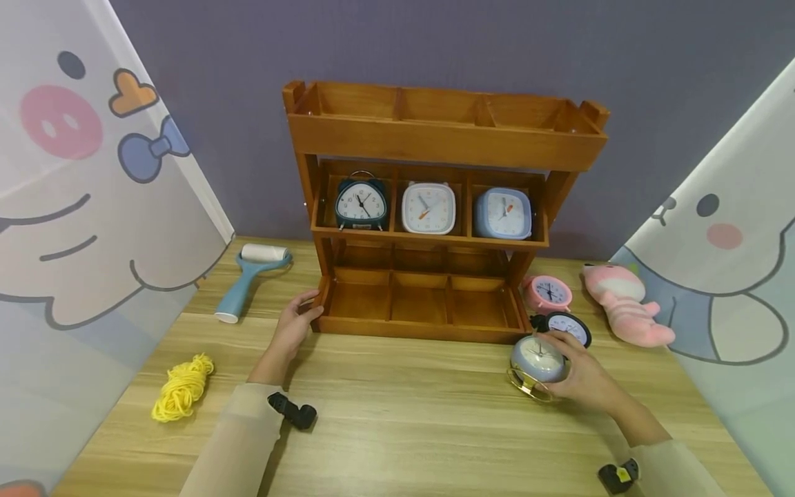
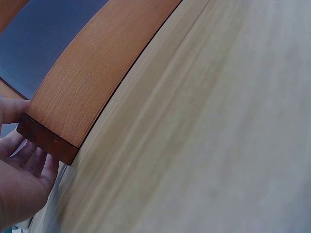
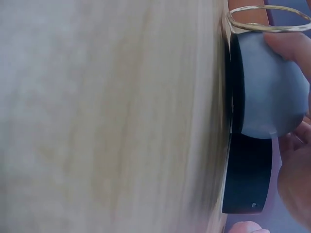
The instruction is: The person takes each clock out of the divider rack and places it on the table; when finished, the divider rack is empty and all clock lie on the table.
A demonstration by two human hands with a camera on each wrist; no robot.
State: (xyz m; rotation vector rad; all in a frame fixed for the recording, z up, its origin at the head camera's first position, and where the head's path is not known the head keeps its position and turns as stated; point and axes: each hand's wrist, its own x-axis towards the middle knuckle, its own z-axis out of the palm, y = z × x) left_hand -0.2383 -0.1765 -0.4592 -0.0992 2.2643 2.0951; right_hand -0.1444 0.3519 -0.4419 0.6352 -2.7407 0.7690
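Observation:
A round grey-blue alarm clock [image 1: 537, 358] with a cream face and a gold ring sits between the thumb and fingers of my right hand [image 1: 579, 369], low over the table at the shelf's right end. In the right wrist view its smooth rounded body [image 3: 272, 87] shows, with the gold ring [image 3: 267, 26] at one end. My left hand [image 1: 295, 327] holds the left end of the brown wooden shelf's [image 1: 422, 330] bottom tier. The left wrist view has its thumb at the board's upper edge and the other fingers against the end face [image 2: 48, 138].
Three clocks, dark green [image 1: 361, 205], white [image 1: 428, 208] and blue [image 1: 504, 213], stand in the middle tier. Right of the shelf are a pink clock [image 1: 548, 293], a black clock [image 1: 568, 327] and a pink plush toy [image 1: 627, 307]. Leftward lie a lint roller [image 1: 248, 279] and yellow cord [image 1: 183, 388].

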